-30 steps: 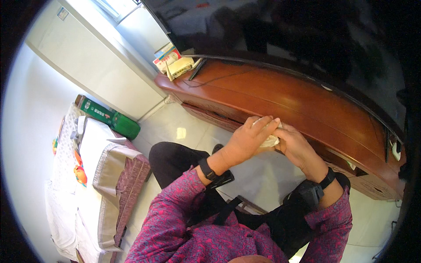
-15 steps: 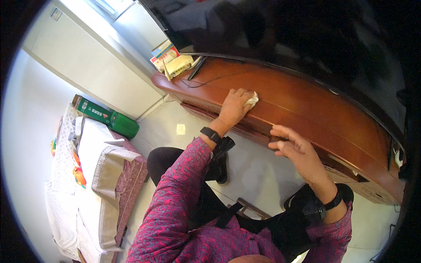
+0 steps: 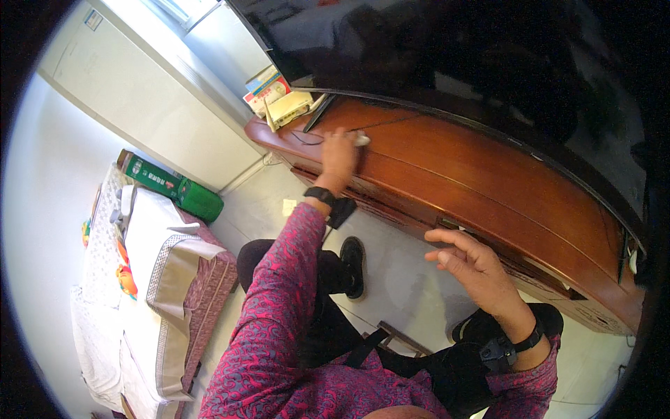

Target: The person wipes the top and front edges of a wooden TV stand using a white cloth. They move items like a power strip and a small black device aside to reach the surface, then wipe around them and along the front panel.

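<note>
My left hand [image 3: 339,157] presses down on the top of the reddish-brown wooden TV cabinet [image 3: 426,164]. A small white cloth [image 3: 362,140] is bunched under its fingers, and only one edge of it shows. Motion blurs this hand a little. In front of the cabinet, my right hand [image 3: 474,269] is raised with nothing in it, its fingers stretched out and the thumb apart. A large black television [image 3: 447,56] stands along the back of the cabinet top.
At the cabinet's left end are a white router [image 3: 289,109], small boxes [image 3: 265,85] and a thin dark cable [image 3: 305,139]. To the left stands a bed or couch [image 3: 157,293] with pale covers, a green cylinder-shaped package [image 3: 171,185] and an orange toy [image 3: 125,279].
My left hand has slid left along the cabinet top with the white cloth, toward the router and cable. My right hand has dropped slightly toward me, still with its fingers out.
</note>
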Tool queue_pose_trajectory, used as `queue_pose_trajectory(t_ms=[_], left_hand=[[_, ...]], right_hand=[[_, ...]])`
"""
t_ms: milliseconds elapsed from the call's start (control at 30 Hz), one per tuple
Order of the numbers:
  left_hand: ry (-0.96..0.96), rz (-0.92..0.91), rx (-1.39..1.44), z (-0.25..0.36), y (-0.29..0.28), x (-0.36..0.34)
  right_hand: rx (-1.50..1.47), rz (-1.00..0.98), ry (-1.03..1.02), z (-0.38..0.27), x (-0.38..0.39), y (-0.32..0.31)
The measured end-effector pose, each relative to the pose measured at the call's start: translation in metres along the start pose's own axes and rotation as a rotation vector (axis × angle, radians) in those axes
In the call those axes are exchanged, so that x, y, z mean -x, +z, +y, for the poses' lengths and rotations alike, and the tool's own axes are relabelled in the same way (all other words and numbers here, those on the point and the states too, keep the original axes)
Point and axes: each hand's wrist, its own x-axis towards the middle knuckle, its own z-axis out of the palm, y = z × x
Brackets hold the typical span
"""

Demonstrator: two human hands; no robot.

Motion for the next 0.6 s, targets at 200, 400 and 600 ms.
queue_pose_trajectory(t_ms=[200,400,600], left_hand=[[0.339,-0.022,0.359,0.063,-0.022,0.017],[-0.011,0.064,0.119,-0.073,0.001,0.008],[-0.103,0.06,0.045,-0.038,-0.005,0.02]], right_hand=[[-0.007,-0.027,0.004,0.005,-0.004,0.005],[0.008,0.003,-0.026,0.007,0.003,-0.002],[0.08,-0.028,-0.043,0.005,0.004,0.0]])
